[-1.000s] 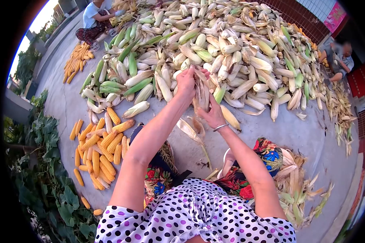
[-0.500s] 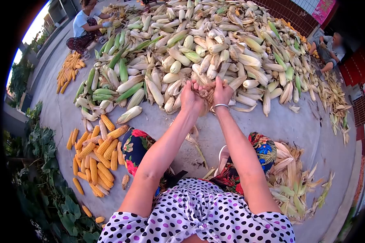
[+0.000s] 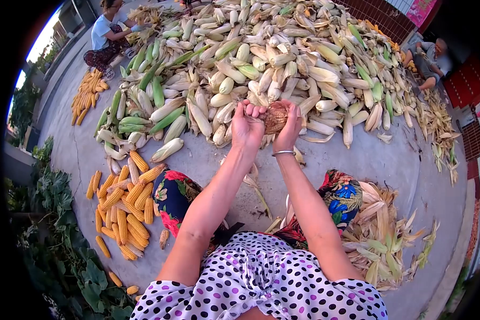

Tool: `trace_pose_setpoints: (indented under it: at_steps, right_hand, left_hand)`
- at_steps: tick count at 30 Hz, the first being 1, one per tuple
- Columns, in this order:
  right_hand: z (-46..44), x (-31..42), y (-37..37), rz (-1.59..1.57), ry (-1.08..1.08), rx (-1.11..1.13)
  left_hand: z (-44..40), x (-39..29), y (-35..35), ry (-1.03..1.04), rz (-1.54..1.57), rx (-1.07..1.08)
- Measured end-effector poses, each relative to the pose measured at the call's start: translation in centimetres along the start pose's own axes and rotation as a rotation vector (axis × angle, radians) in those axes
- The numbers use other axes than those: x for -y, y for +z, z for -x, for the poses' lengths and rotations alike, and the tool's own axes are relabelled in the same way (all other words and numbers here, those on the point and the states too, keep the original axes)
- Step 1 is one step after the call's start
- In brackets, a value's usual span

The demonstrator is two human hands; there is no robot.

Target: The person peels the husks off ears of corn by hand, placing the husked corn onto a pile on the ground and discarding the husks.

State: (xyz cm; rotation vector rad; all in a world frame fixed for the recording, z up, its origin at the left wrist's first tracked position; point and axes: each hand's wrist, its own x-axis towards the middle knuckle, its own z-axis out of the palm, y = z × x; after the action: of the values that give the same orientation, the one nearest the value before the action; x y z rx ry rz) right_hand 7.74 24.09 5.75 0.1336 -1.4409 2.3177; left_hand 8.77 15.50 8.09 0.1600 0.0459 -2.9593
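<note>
Drawn level since a second earlier, when the left was beyond the right along a long husked ear, two bare hands work side by side above a grey concrete floor (image 3: 213, 172). Between them, on the near side of a large heap of pale and green husked corn (image 3: 274, 58), sits a reddish-brown, rough-surfaced ear of corn (image 3: 275, 118). It lies just right of the left hand's curled fingers and against the inner side of the right hand (image 3: 289, 126), marked by a silver-coloured metal bracelet (image 3: 284, 152) at the wrist. That makes the right hand the nearer, its fingers wrapped about the ear and its thumb up along the side. The left hand (image 3: 245, 129) is clenched, knuckles bent toward the ear; whether it pinches any husk is hidden. Seen foreshortened and partly covered, the ear does not show its long axis clearly. Golden-yellow bare cobs (image 3: 124, 205) lie toward the floor's left edge, dry tan husks (image 3: 381, 242) toward its right. One co-worker (image 3: 104, 37) crouches at the far left corner, another (image 3: 425, 61) at the far right.
</note>
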Motion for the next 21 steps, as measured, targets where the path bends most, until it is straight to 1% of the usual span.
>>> trace_pose_setpoints:
  at_steps: [1,3,4,5,8,9,12,13,14,16,17,20,21]
  right_hand:
    - [0.5,0.3,0.3,-0.062,-0.066,-0.041]
    - [2.0,1.0,0.9,0.06,-0.179,-0.065]
    - [2.5,1.5,1.2,0.122,-0.236,-0.077]
    - [2.5,1.5,0.7,0.1,-0.198,-0.026]
    - [-0.2,1.6,-1.1,-0.052,0.083,-0.014]
    - [-1.1,1.1,-1.8,-0.009,0.135,-0.038]
    - [-2.9,1.1,-3.1,-0.127,0.322,0.007]
    - [-4.1,0.6,-3.7,-0.172,0.324,-0.038]
    - [-5.4,1.0,-4.6,-0.17,0.284,-0.038]
    - [-8.0,1.7,-6.5,-0.322,0.373,-0.186]
    - [-8.6,2.4,-7.0,-0.32,0.365,-0.175]
    - [-7.6,3.7,-6.0,-0.222,0.285,-0.037]
    - [-6.7,3.9,-5.1,-0.166,0.256,0.038]
  left_hand:
    - [-0.1,0.1,0.2,-0.009,0.022,-0.009]
    - [-0.1,0.5,0.7,-0.028,0.068,-0.026]
    - [0.0,0.5,0.9,-0.045,0.039,-0.015]
    - [0.3,0.6,1.0,-0.063,0.009,-0.007]
    - [1.1,0.3,0.4,-0.147,-0.163,0.074]
    - [1.3,0.1,0.1,-0.181,-0.232,0.111]
    - [2.7,-1.4,-0.4,-0.336,-0.376,0.228]
    - [3.3,-2.1,-0.5,-0.356,-0.536,0.228]
    - [3.7,-3.1,-1.1,-0.401,-0.631,0.288]
    - [3.9,-5.3,-3.1,-0.497,-0.819,0.409]
    - [3.9,-6.1,-3.2,-0.569,-0.928,0.437]
    - [3.8,-5.5,-2.5,-0.721,-1.196,0.322]
    - [2.7,-5.4,-3.1,-0.863,-1.242,0.399]
